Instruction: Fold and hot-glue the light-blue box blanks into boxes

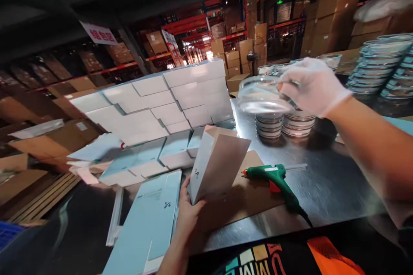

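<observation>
My left hand (189,206), bare, is closed round the lower end of a white carton (219,165), which stands tilted above a brown cardboard sheet (254,200). A short flap sticks up at the carton's top. In a white glove, my right hand (314,86) pinches a clear glass lid (263,94) near its middle; motion blurs the lid. Below it, stacks of clear, shiny-rimmed lids (298,124) stand on the metal table (342,176). A green glue gun (277,178) lies on the cardboard, its orange nozzle pointing left.
Flat pale-blue carton blanks (145,223) lie left of my left hand. A wall of white boxes (171,99) rises behind the carton. Taller stacks of lids (377,64) stand at the far right. Racks with brown boxes (232,58) fill the background.
</observation>
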